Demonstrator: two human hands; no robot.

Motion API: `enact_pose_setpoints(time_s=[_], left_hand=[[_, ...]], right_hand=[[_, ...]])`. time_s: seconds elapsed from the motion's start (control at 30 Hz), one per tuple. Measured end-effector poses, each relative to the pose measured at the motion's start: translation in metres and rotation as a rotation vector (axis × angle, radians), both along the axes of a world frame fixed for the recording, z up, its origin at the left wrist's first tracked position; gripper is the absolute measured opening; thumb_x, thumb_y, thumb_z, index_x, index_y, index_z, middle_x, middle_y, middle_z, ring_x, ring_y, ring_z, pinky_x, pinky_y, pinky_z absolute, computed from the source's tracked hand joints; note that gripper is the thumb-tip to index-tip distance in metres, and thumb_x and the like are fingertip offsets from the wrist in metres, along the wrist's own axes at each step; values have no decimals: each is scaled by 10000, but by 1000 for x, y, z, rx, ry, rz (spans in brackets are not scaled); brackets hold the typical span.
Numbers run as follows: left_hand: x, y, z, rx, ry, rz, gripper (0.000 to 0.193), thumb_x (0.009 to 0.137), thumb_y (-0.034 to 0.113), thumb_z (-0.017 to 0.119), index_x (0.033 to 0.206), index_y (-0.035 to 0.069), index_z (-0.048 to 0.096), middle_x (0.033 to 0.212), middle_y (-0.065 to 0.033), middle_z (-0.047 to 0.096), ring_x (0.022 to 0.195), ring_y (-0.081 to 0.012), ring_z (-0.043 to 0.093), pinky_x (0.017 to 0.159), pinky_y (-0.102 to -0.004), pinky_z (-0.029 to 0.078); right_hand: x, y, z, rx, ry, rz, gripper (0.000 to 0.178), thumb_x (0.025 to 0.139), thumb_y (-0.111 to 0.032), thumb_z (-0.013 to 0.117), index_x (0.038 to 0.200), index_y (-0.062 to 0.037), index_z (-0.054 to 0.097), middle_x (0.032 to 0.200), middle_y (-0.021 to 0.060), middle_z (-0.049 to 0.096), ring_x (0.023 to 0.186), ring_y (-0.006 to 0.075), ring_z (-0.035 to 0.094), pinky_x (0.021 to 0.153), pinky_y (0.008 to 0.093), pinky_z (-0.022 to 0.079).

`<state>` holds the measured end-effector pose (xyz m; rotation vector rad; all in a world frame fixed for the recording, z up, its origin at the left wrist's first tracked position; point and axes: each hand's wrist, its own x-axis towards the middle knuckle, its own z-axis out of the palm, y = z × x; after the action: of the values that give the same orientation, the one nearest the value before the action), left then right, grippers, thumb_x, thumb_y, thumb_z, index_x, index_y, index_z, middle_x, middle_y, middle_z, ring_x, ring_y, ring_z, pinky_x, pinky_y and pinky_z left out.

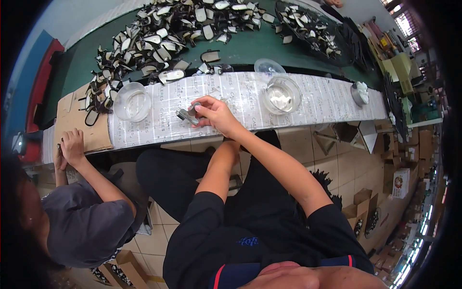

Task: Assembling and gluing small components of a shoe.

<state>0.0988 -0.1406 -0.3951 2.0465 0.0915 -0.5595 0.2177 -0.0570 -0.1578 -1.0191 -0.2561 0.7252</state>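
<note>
My right hand [214,114] is over the covered table, its thumb and fingers closed round a small grey, rounded piece [194,109]. Right beside those fingertips is a small silvery metal object [184,115]; its kind is too small to tell, and I cannot tell whether it is held too. My left forearm [219,168] reaches up to the table's near edge, where my left hand is mostly hidden behind my right wrist. Its fingers do not show. On the table, a clear round tub [133,102] stands left of my right hand and a clear bowl [282,96] to its right.
Black-and-white shoe-like parts [166,45] are heaped on the green bench [240,50]; more fill a black basket [313,36]. A small metal cup [359,94] stands at the table's right end. At left, a co-worker's hands [71,147] are by a cardboard sheet [72,123].
</note>
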Motion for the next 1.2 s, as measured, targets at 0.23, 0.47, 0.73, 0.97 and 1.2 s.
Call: enact_pose_setpoints(time_s=[0.23,0.47,0.73,0.97,1.2], left_hand=[[30,55,15,30,-8,105,271,862,260,618,1043,67,677,938,-205,679,783,-408,658,690,-511,522],[-39,117,132,163,-542,-15,182,824,135,684,970,26,675,935,-134,653,835,-362,614,752,-423,492],[-48,168,309,91,-586,-197,242,825,94,705,1062,55,676,971,-99,658,898,-275,606,806,-369,474],[105,230,391,494,-1071,172,352,849,212,718,1159,59,650,991,-132,684,886,-315,633,751,-381,496],[137,261,345,-883,-445,630,309,931,281,473,938,7,615,809,-71,621,671,-220,558,700,-368,510]], right_hand=[[-6,11,-4,48,-33,41,206,973,-99,567,1166,-28,577,1139,103,614,1013,191,609,783,415,614],[1,-7,-7,35,-85,-71,209,976,-131,574,1163,-40,596,1116,62,630,981,144,619,777,324,585],[-97,-108,60,36,-194,-387,229,967,-130,585,1164,-20,621,1103,64,653,931,112,623,773,266,546],[-161,-222,40,109,-145,-756,191,990,-93,532,1148,-6,597,1151,112,647,1009,176,639,805,346,568],[-218,-271,-4,12,-1,-1036,213,981,-140,565,1167,-40,590,1155,91,643,1005,164,623,836,324,516]])
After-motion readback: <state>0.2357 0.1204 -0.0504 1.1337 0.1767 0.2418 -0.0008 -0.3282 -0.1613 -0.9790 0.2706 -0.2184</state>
